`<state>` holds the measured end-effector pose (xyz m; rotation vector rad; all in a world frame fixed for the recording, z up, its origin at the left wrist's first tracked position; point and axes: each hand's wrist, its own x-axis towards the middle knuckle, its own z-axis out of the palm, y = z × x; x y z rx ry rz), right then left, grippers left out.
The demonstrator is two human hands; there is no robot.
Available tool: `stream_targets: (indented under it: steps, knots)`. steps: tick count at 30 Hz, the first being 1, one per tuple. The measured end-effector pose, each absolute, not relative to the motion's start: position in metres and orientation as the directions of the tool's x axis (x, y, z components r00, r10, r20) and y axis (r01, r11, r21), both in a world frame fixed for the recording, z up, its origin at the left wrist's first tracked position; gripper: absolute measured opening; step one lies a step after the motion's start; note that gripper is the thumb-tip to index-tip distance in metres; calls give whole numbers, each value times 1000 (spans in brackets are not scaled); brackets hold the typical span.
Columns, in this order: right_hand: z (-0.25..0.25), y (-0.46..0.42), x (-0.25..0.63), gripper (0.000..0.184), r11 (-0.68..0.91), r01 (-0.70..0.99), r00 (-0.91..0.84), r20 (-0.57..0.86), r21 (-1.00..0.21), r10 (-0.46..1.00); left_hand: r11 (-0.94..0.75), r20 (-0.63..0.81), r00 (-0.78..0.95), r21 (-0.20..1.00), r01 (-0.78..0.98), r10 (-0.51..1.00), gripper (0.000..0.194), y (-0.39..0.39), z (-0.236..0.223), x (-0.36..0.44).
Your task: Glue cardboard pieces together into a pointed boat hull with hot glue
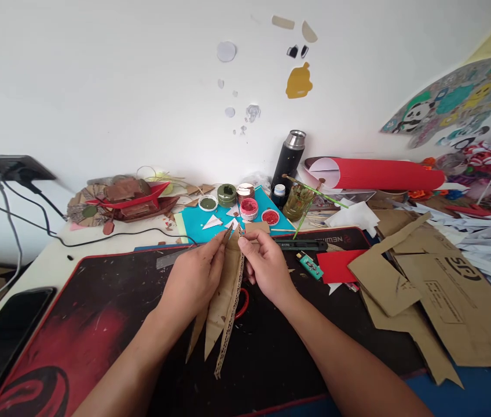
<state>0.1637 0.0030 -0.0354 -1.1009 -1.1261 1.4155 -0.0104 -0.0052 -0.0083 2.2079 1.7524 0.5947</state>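
Observation:
Over the dark desk mat [132,347], my left hand [200,266] pinches the upper end of a piece of brown cardboard [224,289] whose lower end splits into long pointed strips. My right hand [267,260] is closed on the top of a narrow strip along its right edge, where the corrugated side [233,313] shows. Both sets of fingertips are close together near the top. Under the cardboard, the red handle of a tool [243,303] is partly hidden.
Paint jars [227,196] stand on blue paper [202,229] at the back, beside a black flask [288,159] and a jar with brushes [300,200]. Cut cardboard sheets [449,295] lie to the right. A phone [8,341] is at the left, and a utility knife [301,245] lies behind my right hand.

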Motion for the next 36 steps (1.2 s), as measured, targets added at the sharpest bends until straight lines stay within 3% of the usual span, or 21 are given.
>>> stream_targets:
  steps: [11, 24, 36]
  knots:
    - [-38, 3, 163, 46, -98, -161, -118, -79, -982, 990, -283, 184, 230, 361, 889, 956, 51, -6, -11, -10]
    - [-33, 2, 163, 44, -110, -153, -117, -93, -982, 989, -327, 243, 250, 366, 872, 937, 48, -6, -14, -12]
    - [-37, 0, 159, 45, -116, -171, -155, -90, -978, 984, -219, 194, 156, 367, 904, 969, 44, -6, -9, -11]
